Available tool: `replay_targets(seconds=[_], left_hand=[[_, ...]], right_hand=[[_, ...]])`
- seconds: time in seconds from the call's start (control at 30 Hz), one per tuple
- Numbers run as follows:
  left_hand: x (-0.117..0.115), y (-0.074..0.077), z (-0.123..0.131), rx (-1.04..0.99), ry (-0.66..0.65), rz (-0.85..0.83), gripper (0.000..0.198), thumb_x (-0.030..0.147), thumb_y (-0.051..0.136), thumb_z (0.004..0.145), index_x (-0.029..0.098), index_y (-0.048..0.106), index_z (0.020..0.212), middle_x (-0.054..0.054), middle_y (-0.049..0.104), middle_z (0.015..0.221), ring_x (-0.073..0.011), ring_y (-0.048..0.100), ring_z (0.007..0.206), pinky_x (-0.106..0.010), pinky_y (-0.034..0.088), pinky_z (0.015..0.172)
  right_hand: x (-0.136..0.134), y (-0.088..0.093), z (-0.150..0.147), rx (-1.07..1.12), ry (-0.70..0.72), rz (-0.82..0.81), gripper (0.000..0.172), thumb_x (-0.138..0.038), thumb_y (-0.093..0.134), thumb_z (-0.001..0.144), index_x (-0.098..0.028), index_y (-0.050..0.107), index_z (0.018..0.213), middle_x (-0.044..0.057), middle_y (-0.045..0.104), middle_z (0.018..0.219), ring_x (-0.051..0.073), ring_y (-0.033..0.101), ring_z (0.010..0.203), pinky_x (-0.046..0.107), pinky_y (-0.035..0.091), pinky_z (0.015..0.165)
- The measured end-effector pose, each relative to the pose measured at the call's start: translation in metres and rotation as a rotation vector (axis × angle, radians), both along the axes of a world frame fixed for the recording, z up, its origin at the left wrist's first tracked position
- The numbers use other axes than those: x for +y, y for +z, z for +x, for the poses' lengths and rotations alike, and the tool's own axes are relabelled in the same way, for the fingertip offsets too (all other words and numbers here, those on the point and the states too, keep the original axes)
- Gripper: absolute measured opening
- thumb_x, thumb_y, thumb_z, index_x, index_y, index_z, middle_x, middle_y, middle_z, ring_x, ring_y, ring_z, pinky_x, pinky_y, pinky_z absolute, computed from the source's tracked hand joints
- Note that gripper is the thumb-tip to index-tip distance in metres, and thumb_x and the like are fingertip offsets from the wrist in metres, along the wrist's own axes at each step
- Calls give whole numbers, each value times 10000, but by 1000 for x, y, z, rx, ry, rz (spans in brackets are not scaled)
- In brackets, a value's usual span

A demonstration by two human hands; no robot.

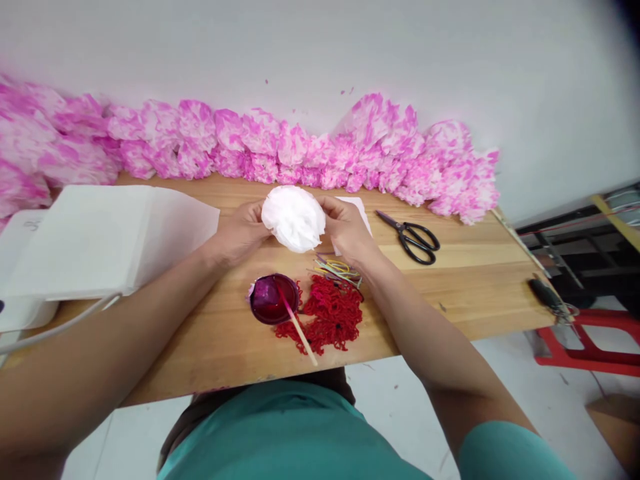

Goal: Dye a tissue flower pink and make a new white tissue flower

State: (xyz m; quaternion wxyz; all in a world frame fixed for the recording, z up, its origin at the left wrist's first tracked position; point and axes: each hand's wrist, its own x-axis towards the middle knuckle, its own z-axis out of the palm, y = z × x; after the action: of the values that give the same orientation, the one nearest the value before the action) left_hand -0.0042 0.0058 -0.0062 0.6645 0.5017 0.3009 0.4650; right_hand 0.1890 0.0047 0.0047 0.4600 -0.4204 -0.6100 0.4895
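Observation:
A round, ruffled white paper flower (293,219) is held up over the table between both hands. My left hand (246,230) pinches its left edge, and my right hand (345,227) grips the right edge; the fingertips are partly hidden behind the paper. Below the flower stands a small cup (259,313) of dark red-purple liquid with a purple lump (265,293) in it. A wooden stick (300,330), stained pink at one end, leans out of the cup. Beside the cup lies red crocheted yarn (335,310), with several coloured strands (340,270) at its top.
Pink-and-white paper flowers (260,143) line the wall along the table's back. Black-handled scissors (417,240) lie right of my right hand, and a white sheet (357,207) is partly under it. A white box-like object (95,240) with a cable (65,323) stands left. A red stool (590,343) is at right.

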Motion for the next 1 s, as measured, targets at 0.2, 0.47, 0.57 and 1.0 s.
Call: replay_targets(seconds=[0.2,0.47,0.57,1.0], left_hand=[[-1,4,-1,49,-15,-4,385,384,951,557,165,759,809,-29,763,762,-193,712,741,-304,577,775],[3,-5,-5,8,-2,-38,380,384,941,571,176,754,830,-46,759,804,-206,705,778,-321,548,781],[4,-7,-7,25,-13,-56,365,364,934,594,178,764,858,-56,768,838,-230,714,815,-338,547,790],[1,-1,1,-28,100,-88,436,386,973,509,168,749,813,-33,769,824,-169,699,766,-281,547,773]], right_hand=[[-4,4,-2,-10,66,72,288,-474,760,775,-201,674,748,-34,662,702,129,624,711,277,521,690],[-2,3,5,-109,82,136,222,-430,716,826,-214,742,870,5,739,828,163,671,806,300,537,745],[-3,5,4,-125,71,152,204,-406,702,831,-204,733,836,7,735,808,159,660,779,302,532,745],[-9,6,-7,-206,-87,285,93,-286,630,816,-207,636,766,-14,684,770,140,609,734,294,502,758]])
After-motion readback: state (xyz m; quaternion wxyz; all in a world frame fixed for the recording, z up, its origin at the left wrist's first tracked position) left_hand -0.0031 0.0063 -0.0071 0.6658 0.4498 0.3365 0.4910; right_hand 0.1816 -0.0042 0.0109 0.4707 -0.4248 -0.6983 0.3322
